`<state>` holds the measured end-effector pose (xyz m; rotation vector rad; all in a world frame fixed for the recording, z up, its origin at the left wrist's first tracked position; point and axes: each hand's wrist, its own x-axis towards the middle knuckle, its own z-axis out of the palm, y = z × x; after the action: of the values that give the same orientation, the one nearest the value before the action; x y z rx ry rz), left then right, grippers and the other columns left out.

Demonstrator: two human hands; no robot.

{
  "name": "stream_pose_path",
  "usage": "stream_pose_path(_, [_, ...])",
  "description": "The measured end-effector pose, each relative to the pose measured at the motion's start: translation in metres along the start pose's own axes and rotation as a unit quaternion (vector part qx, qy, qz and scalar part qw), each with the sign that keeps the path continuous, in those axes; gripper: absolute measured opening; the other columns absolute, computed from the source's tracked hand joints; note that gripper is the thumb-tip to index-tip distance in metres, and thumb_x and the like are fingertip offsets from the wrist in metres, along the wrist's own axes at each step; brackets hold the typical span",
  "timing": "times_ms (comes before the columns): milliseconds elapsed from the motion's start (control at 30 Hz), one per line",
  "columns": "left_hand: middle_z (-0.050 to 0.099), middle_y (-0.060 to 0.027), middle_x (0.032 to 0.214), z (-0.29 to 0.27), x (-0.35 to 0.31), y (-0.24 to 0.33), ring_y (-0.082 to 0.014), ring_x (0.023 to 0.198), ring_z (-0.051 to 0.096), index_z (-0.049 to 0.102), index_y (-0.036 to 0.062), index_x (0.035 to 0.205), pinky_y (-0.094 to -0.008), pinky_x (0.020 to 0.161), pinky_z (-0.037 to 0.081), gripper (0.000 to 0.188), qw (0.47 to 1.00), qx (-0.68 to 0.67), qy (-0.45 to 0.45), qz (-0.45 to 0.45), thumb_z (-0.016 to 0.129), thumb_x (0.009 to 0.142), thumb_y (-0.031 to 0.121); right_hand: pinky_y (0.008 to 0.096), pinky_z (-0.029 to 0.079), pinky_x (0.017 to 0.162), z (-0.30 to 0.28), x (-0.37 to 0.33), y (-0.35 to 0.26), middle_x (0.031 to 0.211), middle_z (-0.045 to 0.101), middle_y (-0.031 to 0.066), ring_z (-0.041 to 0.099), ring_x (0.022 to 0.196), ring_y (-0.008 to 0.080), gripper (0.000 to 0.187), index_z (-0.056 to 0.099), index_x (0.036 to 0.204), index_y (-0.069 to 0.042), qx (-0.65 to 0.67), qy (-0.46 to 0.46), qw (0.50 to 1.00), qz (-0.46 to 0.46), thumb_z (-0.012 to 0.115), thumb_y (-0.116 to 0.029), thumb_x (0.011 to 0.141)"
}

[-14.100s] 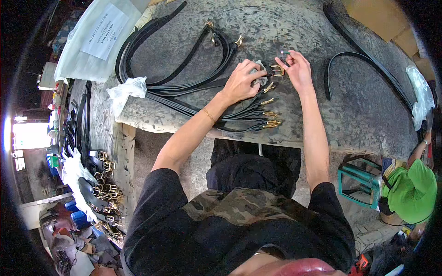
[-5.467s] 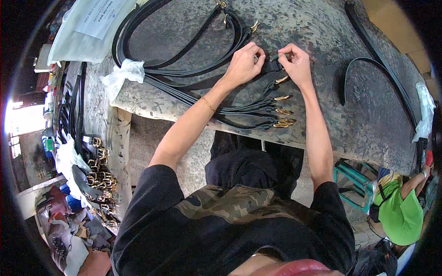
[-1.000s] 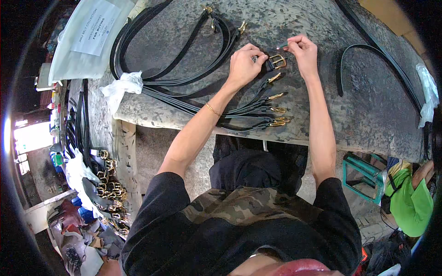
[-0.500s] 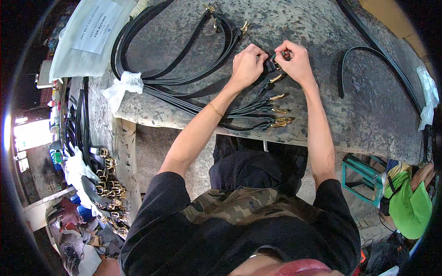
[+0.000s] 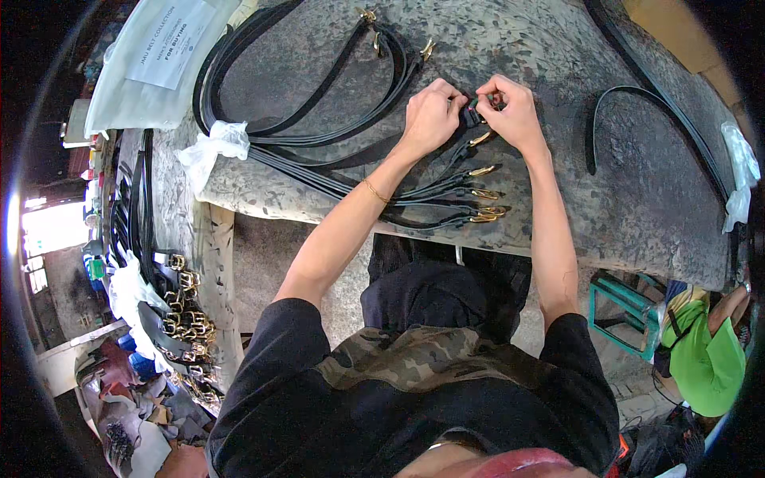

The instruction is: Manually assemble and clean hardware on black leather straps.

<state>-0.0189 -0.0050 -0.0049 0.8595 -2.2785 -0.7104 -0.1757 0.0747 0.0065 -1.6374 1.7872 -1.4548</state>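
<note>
My left hand [image 5: 433, 115] is closed, its fingers gripping the black belt end [image 5: 471, 118] that shows between my hands. My right hand [image 5: 510, 111] pinches at the same spot, on a small dark piece with a hint of green and pink; its kind is hidden by my fingers. Under my left forearm runs a bundle of black belts [image 5: 319, 178], gathered by a white plastic wrap [image 5: 228, 141]. Gold buckles [image 5: 484, 193] on several belts fan out below my hands. More gold buckles [image 5: 427, 49] lie on the looped belts farther up.
The worktable [image 5: 550, 207] has a worn, stained cover. A labelled plastic bag [image 5: 151, 95] lies at its far left. Black straps [image 5: 673, 103] with a plastic wrap [image 5: 741, 167] curve along the right. Buckled belts [image 5: 187, 327] hang at left, above leather scraps [image 5: 151, 430]. A green metal frame [image 5: 625, 311] stands at lower right.
Both hands stay at the belt end with only a slight shift of the fingers. The small green and pink piece shows a little differently between them.
</note>
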Motion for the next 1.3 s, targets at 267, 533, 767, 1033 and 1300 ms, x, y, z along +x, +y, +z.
stream_pose_path(267, [0.066, -0.0148, 0.093, 0.001, 0.000, -0.001, -0.0324, 0.082, 0.065, 0.068, 0.0018, 0.087, -0.0388, 0.073, 0.050, 0.013, 1.000, -0.005, 0.000, -0.018, 0.064, 0.086, 0.014, 0.0270, 0.044, 0.057, 0.002, 0.000, 0.001, 0.072, 0.060, 0.0075, 0.051, 0.060, 0.0115, 0.012, 0.062, 0.085, 0.002, 0.001, 0.000, 1.000, -0.021, 0.067, -0.003, 0.076])
stream_pose_path(533, [0.053, -0.0157, 0.090, -0.025, 0.003, -0.001, -0.0282, 0.082, 0.054, 0.048, 0.0012, 0.098, -0.0355, 0.077, 0.045, 0.025, 0.978, -0.179, -0.049, -0.089, 0.061, 0.079, 0.010, 0.0246, 0.049, 0.066, 0.005, 0.005, 0.036, 0.083, 0.061, 0.0005, 0.059, 0.074, 0.0082, 0.003, 0.063, 0.090, 0.002, 0.148, 0.022, 0.986, 0.067, 0.061, -0.001, 0.089])
stream_pose_path(767, [0.047, -0.0182, 0.095, -0.033, -0.005, -0.014, -0.0356, 0.090, 0.051, 0.043, 0.0003, 0.100, -0.0396, 0.082, 0.043, 0.037, 0.981, -0.061, -0.137, 0.124, 0.054, 0.066, -0.007, 0.0338, 0.059, 0.074, -0.003, 0.008, 0.040, 0.084, 0.059, 0.0036, 0.059, 0.075, 0.0108, 0.006, 0.063, 0.093, 0.003, 0.417, 0.083, 0.885, 0.192, 0.059, -0.002, 0.091])
stream_pose_path(1033, [0.062, -0.0181, 0.109, -0.020, -0.005, 0.018, -0.0349, 0.102, 0.060, 0.059, 0.0002, 0.109, -0.0390, 0.088, 0.050, 0.031, 0.985, -0.047, -0.045, 0.157, 0.069, 0.082, 0.012, 0.0395, 0.055, 0.083, -0.010, 0.010, 0.037, 0.072, 0.052, -0.0004, 0.052, 0.067, 0.0092, 0.004, 0.063, 0.089, -0.002, 0.570, 0.141, 0.778, 0.223, 0.060, -0.004, 0.091])
stream_pose_path(1300, [0.059, -0.0114, 0.112, -0.014, 0.003, 0.012, -0.0299, 0.109, 0.052, 0.061, 0.0044, 0.109, -0.0425, 0.090, 0.045, 0.037, 0.956, 0.087, -0.105, 0.259, 0.070, 0.081, 0.028, 0.0403, 0.053, 0.081, -0.017, 0.009, 0.056, 0.074, 0.057, -0.0001, 0.055, 0.070, 0.0094, 0.002, 0.063, 0.088, -0.005, 0.628, 0.173, 0.724, 0.227, 0.063, -0.006, 0.090])
